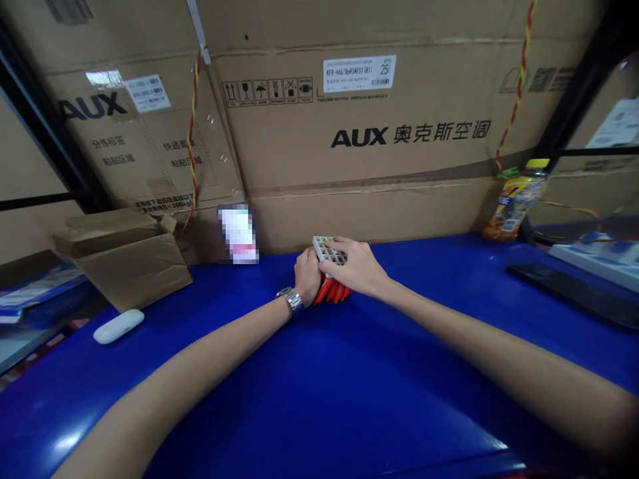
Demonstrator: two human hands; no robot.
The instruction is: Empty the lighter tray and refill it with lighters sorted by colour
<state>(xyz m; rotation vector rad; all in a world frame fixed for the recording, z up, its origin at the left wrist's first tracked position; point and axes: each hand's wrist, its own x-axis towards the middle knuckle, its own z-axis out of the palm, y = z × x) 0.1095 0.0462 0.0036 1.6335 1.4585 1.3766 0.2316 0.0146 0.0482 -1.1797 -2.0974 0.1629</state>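
A red ridged plastic block sits on the blue table, with a white perforated grid on top of it. My left hand, with a steel wristwatch on its wrist, grips the block's left side. My right hand lies across the white grid from the right, its fingers curled over the top. Both hands cover much of the block, so its lower part and how the grid joins it are hidden.
An open cardboard box and a white oval case stand at left. At right are a snack jar, a white power strip and a flat black device. A large AUX carton forms the wall behind.
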